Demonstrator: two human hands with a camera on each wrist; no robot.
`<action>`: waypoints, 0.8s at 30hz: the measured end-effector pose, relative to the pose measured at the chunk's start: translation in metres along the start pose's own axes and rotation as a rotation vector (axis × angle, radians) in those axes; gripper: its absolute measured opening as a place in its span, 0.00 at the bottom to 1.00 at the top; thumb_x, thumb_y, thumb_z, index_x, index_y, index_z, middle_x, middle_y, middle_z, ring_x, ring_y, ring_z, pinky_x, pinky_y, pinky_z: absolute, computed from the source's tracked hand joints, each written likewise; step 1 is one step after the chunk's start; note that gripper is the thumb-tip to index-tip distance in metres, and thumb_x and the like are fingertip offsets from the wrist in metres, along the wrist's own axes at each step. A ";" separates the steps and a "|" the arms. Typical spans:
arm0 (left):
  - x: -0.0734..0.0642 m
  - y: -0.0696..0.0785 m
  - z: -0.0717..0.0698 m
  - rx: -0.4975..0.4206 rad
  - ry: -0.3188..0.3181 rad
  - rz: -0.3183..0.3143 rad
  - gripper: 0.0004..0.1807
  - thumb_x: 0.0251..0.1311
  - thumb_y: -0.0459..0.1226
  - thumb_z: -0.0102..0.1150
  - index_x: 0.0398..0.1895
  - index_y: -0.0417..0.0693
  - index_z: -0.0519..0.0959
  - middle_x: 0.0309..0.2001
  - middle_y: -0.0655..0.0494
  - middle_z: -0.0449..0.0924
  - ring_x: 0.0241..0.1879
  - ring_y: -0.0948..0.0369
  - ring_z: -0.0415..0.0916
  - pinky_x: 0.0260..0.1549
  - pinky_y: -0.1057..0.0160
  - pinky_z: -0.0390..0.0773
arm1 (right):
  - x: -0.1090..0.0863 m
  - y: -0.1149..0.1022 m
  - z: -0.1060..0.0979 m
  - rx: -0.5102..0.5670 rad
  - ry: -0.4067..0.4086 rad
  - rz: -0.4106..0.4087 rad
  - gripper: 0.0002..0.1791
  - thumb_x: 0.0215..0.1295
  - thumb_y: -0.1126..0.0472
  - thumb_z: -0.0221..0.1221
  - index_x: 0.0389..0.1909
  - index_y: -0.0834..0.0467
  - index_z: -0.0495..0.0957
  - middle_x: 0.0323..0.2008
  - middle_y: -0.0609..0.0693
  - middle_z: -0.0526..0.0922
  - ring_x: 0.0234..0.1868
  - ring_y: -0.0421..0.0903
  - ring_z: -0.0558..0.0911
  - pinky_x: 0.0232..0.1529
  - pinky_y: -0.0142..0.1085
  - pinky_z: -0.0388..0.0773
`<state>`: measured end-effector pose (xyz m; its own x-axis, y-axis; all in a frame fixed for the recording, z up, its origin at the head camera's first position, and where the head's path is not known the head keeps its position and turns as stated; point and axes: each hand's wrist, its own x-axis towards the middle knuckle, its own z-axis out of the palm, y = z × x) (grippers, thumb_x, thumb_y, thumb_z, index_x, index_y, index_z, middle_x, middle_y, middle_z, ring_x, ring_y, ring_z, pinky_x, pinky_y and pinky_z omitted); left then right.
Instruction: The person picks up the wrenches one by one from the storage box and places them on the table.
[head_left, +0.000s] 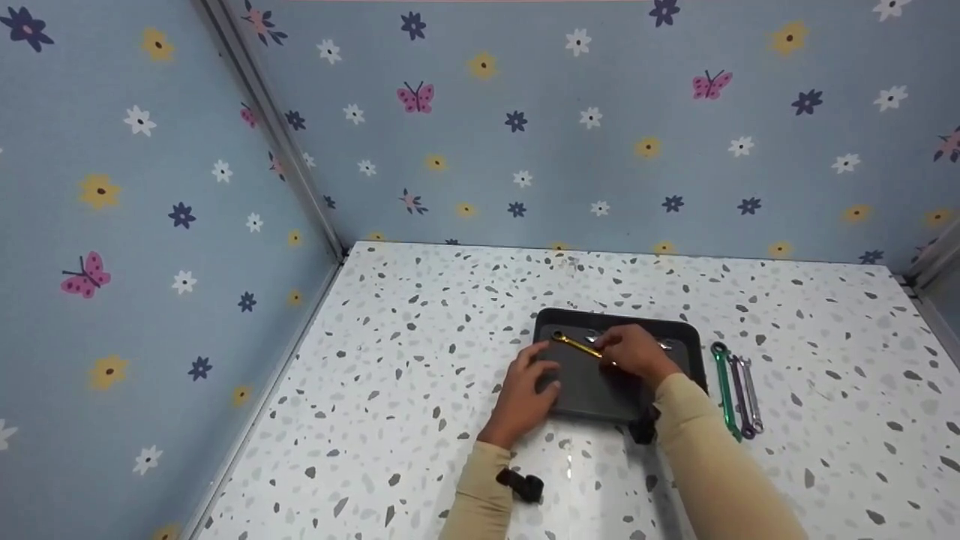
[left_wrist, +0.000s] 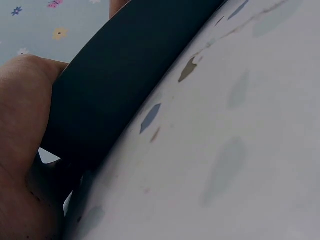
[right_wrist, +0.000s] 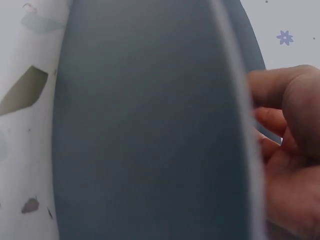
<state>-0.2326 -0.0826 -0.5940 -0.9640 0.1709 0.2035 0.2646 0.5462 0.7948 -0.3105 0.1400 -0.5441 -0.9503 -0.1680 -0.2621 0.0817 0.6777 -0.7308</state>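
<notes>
Beige sleeve (head_left: 724, 465) closest; right hand (head_left: 634, 351) pinches a gold ring-end wrench (head_left: 579, 346), left hand (head_left: 523, 391) fingers apart at the dark tray (head_left: 589, 394), probably to steady it.

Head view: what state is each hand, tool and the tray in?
Tray: open side up on the table.
Gold wrench: inside tray, partly covered.
Silvery metal inside tray: partly hidden.
Green wrench: lying right of tray.
Purple wrench: lying beside the green one.
Silver wrench: lying beside the purple one.
Left hand: at tray's left side, fingers spread.
Right hand: over tray, fingers bent, grip unclear.
</notes>
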 end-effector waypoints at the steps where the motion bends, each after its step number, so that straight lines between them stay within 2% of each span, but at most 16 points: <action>1: 0.000 0.000 0.000 0.001 0.001 0.005 0.16 0.64 0.39 0.62 0.55 0.51 0.82 0.74 0.61 0.60 0.73 0.55 0.56 0.68 0.52 0.62 | 0.000 0.000 0.000 0.009 0.003 0.000 0.14 0.57 0.70 0.63 0.45 0.60 0.85 0.41 0.54 0.83 0.39 0.50 0.78 0.42 0.41 0.75; 7: -0.001 -0.001 -0.001 0.000 0.004 0.050 0.15 0.66 0.37 0.61 0.55 0.46 0.82 0.73 0.57 0.62 0.72 0.53 0.57 0.68 0.51 0.63 | -0.001 -0.001 0.004 0.030 0.049 -0.022 0.14 0.52 0.72 0.65 0.41 0.62 0.86 0.37 0.53 0.83 0.36 0.49 0.78 0.37 0.38 0.75; 12: -0.001 -0.001 -0.001 0.003 0.005 0.053 0.15 0.66 0.37 0.61 0.54 0.46 0.82 0.73 0.59 0.61 0.72 0.53 0.57 0.68 0.52 0.63 | -0.001 -0.001 0.004 0.022 0.062 -0.016 0.14 0.51 0.73 0.64 0.41 0.62 0.86 0.36 0.53 0.83 0.36 0.49 0.78 0.36 0.37 0.75; 24: 0.000 0.001 -0.001 -0.010 -0.010 -0.004 0.17 0.65 0.38 0.62 0.56 0.47 0.81 0.74 0.57 0.61 0.73 0.56 0.55 0.70 0.52 0.59 | 0.000 0.001 0.003 -0.021 0.044 -0.055 0.12 0.53 0.73 0.62 0.40 0.64 0.84 0.33 0.54 0.83 0.33 0.49 0.79 0.34 0.38 0.76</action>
<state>-0.2328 -0.0830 -0.5929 -0.9648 0.1772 0.1945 0.2604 0.5386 0.8013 -0.3100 0.1391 -0.5469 -0.9655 -0.1739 -0.1940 0.0235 0.6834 -0.7297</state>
